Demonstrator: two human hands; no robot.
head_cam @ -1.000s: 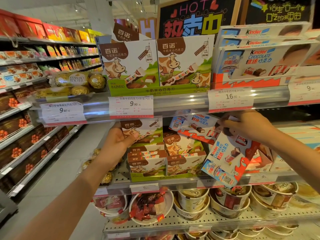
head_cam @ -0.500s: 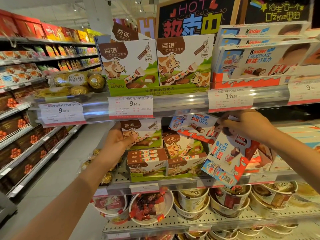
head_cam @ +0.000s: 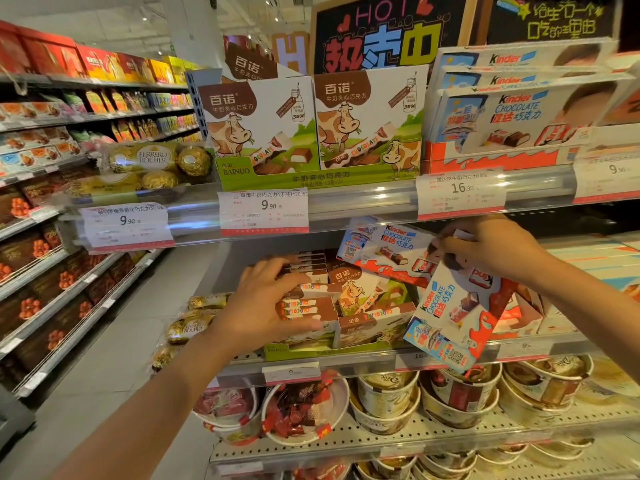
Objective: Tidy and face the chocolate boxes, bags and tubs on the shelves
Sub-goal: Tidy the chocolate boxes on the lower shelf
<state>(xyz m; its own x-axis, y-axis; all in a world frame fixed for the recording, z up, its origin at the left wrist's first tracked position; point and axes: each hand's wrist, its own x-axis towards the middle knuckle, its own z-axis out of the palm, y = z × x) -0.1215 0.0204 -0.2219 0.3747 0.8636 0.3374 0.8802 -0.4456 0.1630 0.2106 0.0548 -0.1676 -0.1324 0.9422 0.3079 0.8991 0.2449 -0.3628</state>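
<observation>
Left hand: my left hand [head_cam: 266, 303] lies with spread, relaxed fingers on the stacked brown and white cardboard cow-print chocolate boxes [head_cam: 308, 306]; it presses them, it does not grip.
Right hand: my right hand [head_cam: 485, 247] pinches the top edge of the tilted white, blue and red Kinder chocolate box [head_cam: 453, 317], which leans out over the front edge of the grey metal middle shelf [head_cam: 374, 363].
Task things: the cow-print boxes sit in a green cardboard display tray [head_cam: 277, 348] just under my left hand; a second Kinder box [head_cam: 388, 251] lies slanted between my two hands.
Step, my judgement: I would hold the stack steady with the left hand and turn the tilted box upright, print to the front.
Edges: the clear plastic price rail [head_cam: 363, 199] is close above both hands, so I should lift only a little.
Open room: right of my right hand the shelf looks less crowded; below my hands the round paper tubs [head_cam: 388, 400] stand tight together.
</observation>
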